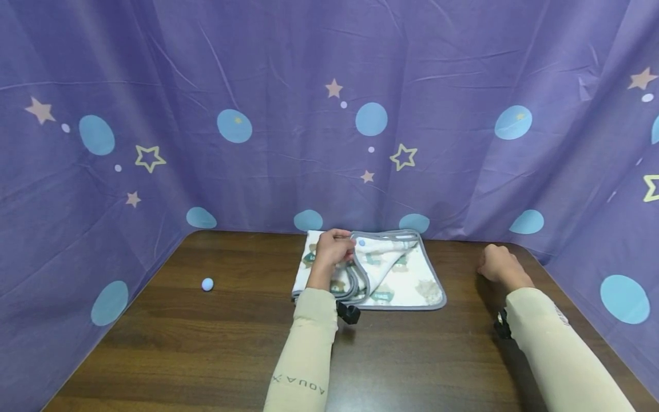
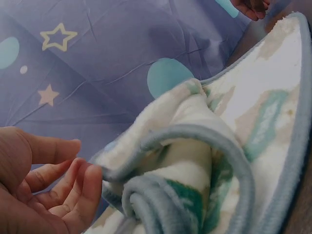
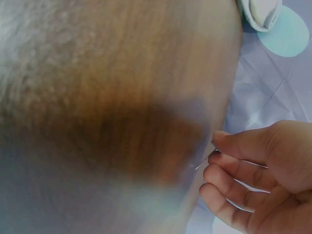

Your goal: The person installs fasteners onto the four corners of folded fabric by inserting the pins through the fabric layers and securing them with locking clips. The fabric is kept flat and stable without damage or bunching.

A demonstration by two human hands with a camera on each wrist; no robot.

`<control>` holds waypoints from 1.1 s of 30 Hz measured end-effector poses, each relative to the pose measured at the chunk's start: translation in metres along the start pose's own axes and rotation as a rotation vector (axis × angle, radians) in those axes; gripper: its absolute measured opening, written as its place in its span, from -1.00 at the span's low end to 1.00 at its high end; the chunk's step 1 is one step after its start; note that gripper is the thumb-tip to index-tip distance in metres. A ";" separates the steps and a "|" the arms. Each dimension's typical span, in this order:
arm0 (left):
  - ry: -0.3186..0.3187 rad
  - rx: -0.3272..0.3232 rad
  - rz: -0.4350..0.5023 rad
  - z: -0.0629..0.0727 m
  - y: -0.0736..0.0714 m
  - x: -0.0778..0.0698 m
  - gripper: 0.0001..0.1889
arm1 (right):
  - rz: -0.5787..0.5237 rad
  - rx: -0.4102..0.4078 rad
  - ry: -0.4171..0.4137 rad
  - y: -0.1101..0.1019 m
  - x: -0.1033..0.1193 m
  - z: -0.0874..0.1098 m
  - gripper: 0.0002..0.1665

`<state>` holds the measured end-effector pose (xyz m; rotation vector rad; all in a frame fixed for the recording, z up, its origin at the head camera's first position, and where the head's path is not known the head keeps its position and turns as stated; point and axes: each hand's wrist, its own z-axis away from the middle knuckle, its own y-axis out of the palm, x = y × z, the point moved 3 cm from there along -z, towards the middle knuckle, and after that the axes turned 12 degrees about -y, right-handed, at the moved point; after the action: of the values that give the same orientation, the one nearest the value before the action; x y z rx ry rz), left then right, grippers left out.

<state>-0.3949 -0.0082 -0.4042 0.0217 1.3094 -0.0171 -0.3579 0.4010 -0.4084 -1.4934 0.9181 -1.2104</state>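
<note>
At the table's (image 1: 206,355) far edge, against the curtain (image 1: 329,114), lies the blanket (image 1: 407,280), white with a grey border and pale animal prints. It is folded and lies flat, its long axis running left to right along the curtain. Its left part is bunched, the grey edging doubled over itself in loops. The left hand (image 1: 333,249) rests on that bunched part; in the wrist view its fingers (image 2: 73,190) are loosely curled beside the cloth's corner, touching it but not clamped on it. Well right of the blanket, the right hand (image 1: 496,264) rests on the table, fingers curled, holding nothing. Well left of the blanket sits a small pale ball (image 1: 207,284).
</note>
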 end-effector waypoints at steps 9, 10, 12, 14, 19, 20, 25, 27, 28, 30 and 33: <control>0.057 0.068 -0.134 0.009 0.024 -0.006 -0.73 | 0.043 -0.033 -0.081 -0.011 0.009 0.005 -0.96; 0.067 0.085 -0.159 0.010 0.028 -0.007 -0.74 | 0.046 -0.032 -0.086 -0.011 0.010 0.006 -0.96; 0.093 0.122 -0.206 0.012 0.038 -0.006 -0.76 | 0.054 -0.032 -0.096 -0.013 0.012 0.007 -0.96; 0.120 0.155 -0.257 0.014 0.046 -0.006 -0.80 | 0.064 -0.034 -0.106 -0.015 0.014 0.008 -0.95; 0.171 0.236 -0.390 0.022 0.063 -0.004 -0.79 | 0.093 -0.050 -0.133 -0.019 0.020 0.009 -0.92; 0.180 0.256 -0.418 0.023 0.066 -0.004 -0.78 | 0.097 -0.055 -0.138 -0.019 0.021 0.010 -0.93; 0.211 0.376 -0.563 0.032 0.079 0.001 -0.79 | 0.111 -0.072 -0.155 -0.021 0.029 0.013 -0.93; 0.216 0.418 -0.621 0.036 0.084 0.003 -0.79 | 0.107 -0.071 -0.159 -0.022 0.033 0.016 -0.88; 0.224 0.434 -0.650 0.037 0.087 0.004 -0.78 | 0.105 -0.075 -0.164 -0.022 0.035 0.017 -0.87; 0.238 0.467 -0.691 0.040 0.093 0.007 -0.77 | 0.106 -0.086 -0.181 -0.022 0.039 0.019 -0.87; 0.274 0.505 -0.755 0.043 0.103 0.011 -0.78 | 0.114 -0.106 -0.201 -0.022 0.042 0.022 -0.91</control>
<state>-0.3478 0.0933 -0.4033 -0.0425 1.4900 -1.0168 -0.3274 0.3711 -0.3777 -1.5919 0.9293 -0.9234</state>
